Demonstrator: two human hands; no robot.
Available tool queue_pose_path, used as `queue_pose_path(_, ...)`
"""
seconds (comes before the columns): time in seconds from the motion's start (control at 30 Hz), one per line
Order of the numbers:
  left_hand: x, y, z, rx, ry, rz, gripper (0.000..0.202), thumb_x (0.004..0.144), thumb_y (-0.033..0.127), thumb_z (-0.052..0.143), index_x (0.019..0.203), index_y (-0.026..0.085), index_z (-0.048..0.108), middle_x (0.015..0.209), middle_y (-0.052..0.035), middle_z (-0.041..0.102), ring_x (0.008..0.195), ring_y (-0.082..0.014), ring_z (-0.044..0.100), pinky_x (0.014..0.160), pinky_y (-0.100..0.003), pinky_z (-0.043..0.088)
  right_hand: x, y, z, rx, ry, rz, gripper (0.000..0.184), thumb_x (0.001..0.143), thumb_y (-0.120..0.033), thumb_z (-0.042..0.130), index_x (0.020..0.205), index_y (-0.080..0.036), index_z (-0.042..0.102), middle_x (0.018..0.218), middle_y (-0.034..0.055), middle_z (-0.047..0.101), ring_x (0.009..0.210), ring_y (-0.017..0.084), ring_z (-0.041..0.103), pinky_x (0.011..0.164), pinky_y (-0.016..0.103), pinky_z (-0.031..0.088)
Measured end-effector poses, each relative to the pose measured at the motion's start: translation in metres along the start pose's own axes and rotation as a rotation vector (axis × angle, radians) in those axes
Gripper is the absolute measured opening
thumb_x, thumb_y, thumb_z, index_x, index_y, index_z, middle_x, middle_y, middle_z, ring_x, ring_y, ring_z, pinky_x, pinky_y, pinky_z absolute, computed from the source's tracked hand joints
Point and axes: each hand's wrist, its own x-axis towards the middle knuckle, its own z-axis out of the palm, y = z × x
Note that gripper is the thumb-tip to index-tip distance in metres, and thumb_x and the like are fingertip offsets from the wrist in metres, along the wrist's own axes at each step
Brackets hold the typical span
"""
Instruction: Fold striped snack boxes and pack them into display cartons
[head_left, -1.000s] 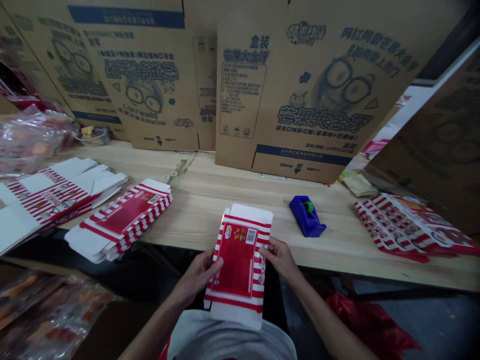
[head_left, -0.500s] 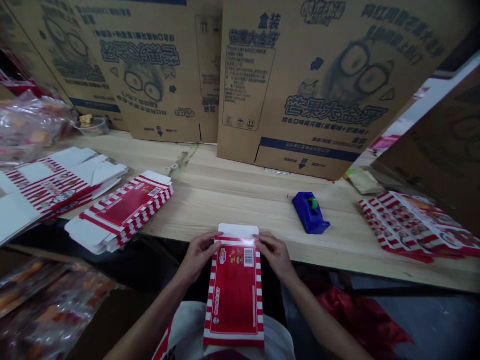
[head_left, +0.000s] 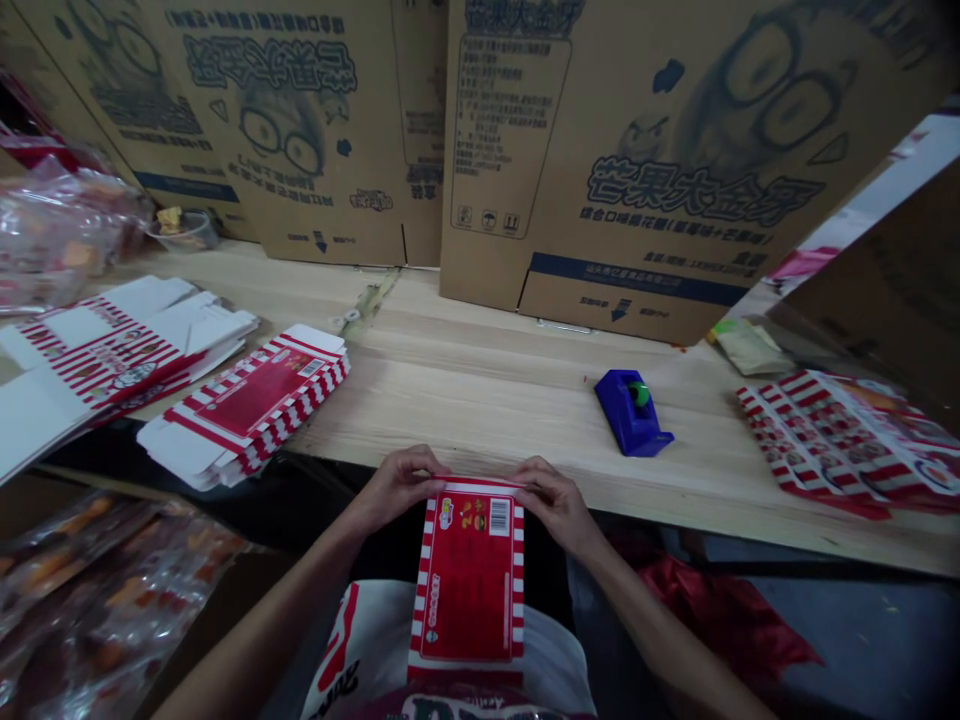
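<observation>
A red and white striped cardboard box [head_left: 471,580] lies on my lap, its far end near the table's front edge. My left hand [head_left: 403,485] grips the far left corner with fingers and thumb pinched together. At the opposite corner, my right hand [head_left: 555,500] pinches the box the same way. The white end flap no longer shows; a red edge runs between the two hands. A stack of flat striped boxes [head_left: 255,400] lies on the table to the left of my left hand. The blue tape dispenser [head_left: 630,420] stands to the right, beyond my right hand.
Large brown cartons [head_left: 600,200] stand along the back of the table [head_left: 465,370]. More unfolded boxes [head_left: 135,350] lie far left, and printed striped cardboard [head_left: 847,440] far right. Clear bags of sweets [head_left: 112,610] sit low at the left, near a plastic tub [head_left: 184,230].
The white flap at the box's far end has been folded out of sight. Both hands have come to the fold at the corners. The view has shifted slightly.
</observation>
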Motion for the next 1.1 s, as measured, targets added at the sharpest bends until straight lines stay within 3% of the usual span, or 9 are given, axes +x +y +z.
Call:
queue_pose_path(0.1,-0.001,0.001,-0.001,0.13,0.003,-0.015,0.022,0.074,0.035,0.071,0.069,0.013,0.07,0.073,-0.0037,0.062,0.071,-0.0139,0.057,0.067,-0.024,0.045,-0.003,-0.002,0.005,-0.02,-0.015,0.041,0.025,0.085,-0.042,0.062,0.093,-0.022,0.075,0.106,0.0088,0.065,0.102,0.021,0.06,0.087,0.033,0.047)
queue_pose_path(0.17,0.0,0.004,0.0,0.153,0.023,-0.083,0.024,0.074,0.036,0.07,0.066,0.013,0.068,0.07,-0.0037,0.063,0.069,-0.0138,0.057,0.065,-0.024,0.046,0.0,-0.007,0.008,-0.005,-0.015,0.125,0.028,0.084,-0.045,0.061,0.085,-0.02,0.074,0.098,0.0086,0.069,0.094,0.021,0.064,0.084,0.034,0.049)
queue_pose_path(0.27,0.005,0.017,0.0,0.094,-0.008,-0.185,0.022,0.066,0.032,0.076,0.071,0.012,0.069,0.07,-0.0039,0.066,0.066,-0.0147,0.06,0.064,-0.025,0.047,0.011,-0.02,0.007,0.018,-0.039,0.23,0.025,0.072,-0.04,0.074,0.084,-0.018,0.07,0.087,0.0061,0.071,0.08,0.019,0.066,0.075,0.032,0.052)
queue_pose_path(0.37,0.012,0.033,-0.004,-0.026,-0.053,-0.257,0.024,0.06,0.027,0.079,0.076,0.012,0.071,0.07,-0.0039,0.069,0.064,-0.0147,0.062,0.063,-0.025,0.048,0.027,-0.037,0.002,0.061,-0.049,0.299,0.035,0.061,-0.031,0.08,0.09,-0.018,0.066,0.081,0.0029,0.071,0.071,0.017,0.066,0.066,0.028,0.051)
queue_pose_path(0.6,0.028,0.05,-0.013,-0.14,-0.085,-0.338,0.017,0.052,0.018,0.079,0.064,0.012,0.07,0.062,-0.0034,0.071,0.059,-0.0137,0.063,0.061,-0.024,0.048,0.043,-0.048,0.002,0.053,-0.057,0.266,0.016,0.064,-0.027,0.074,0.066,-0.017,0.061,0.062,-0.0011,0.064,0.055,0.012,0.058,0.054,0.024,0.045)
queue_pose_path(0.73,0.026,0.047,-0.013,-0.075,-0.104,-0.304,0.013,0.056,0.02,0.078,0.063,0.012,0.069,0.061,-0.0015,0.068,0.059,-0.012,0.061,0.061,-0.023,0.047,0.033,-0.046,0.004,0.035,-0.025,0.234,0.017,0.07,-0.029,0.071,0.064,-0.017,0.061,0.063,-0.0001,0.065,0.058,0.013,0.059,0.056,0.024,0.046)
queue_pose_path(0.87,0.018,0.042,-0.012,-0.047,-0.164,-0.217,0.018,0.062,0.026,0.078,0.072,0.013,0.071,0.073,-0.0033,0.069,0.067,-0.0141,0.062,0.065,-0.025,0.049,0.018,-0.042,0.001,0.018,-0.018,0.211,0.018,0.075,-0.035,0.071,0.079,-0.018,0.067,0.076,0.0027,0.069,0.069,0.016,0.063,0.063,0.027,0.05)
queue_pose_path(0.93,0.014,0.036,-0.009,-0.075,-0.131,-0.189,0.02,0.063,0.029,0.079,0.073,0.013,0.07,0.075,-0.0042,0.068,0.069,-0.0156,0.063,0.066,-0.026,0.049,0.013,-0.037,0.002,0.036,0.01,0.183,0.02,0.073,-0.035,0.074,0.083,-0.019,0.068,0.086,0.0044,0.07,0.076,0.018,0.065,0.068,0.029,0.052)
queue_pose_path(1.1,0.007,0.019,0.0,0.001,0.012,-0.051,0.02,0.069,0.031,0.076,0.066,0.013,0.068,0.074,-0.0053,0.065,0.068,-0.0146,0.06,0.063,-0.024,0.046,0.002,-0.025,0.02,0.039,0.148,0.091,0.016,0.076,-0.035,0.071,0.074,-0.02,0.069,0.092,0.0076,0.07,0.09,0.022,0.065,0.079,0.033,0.052)
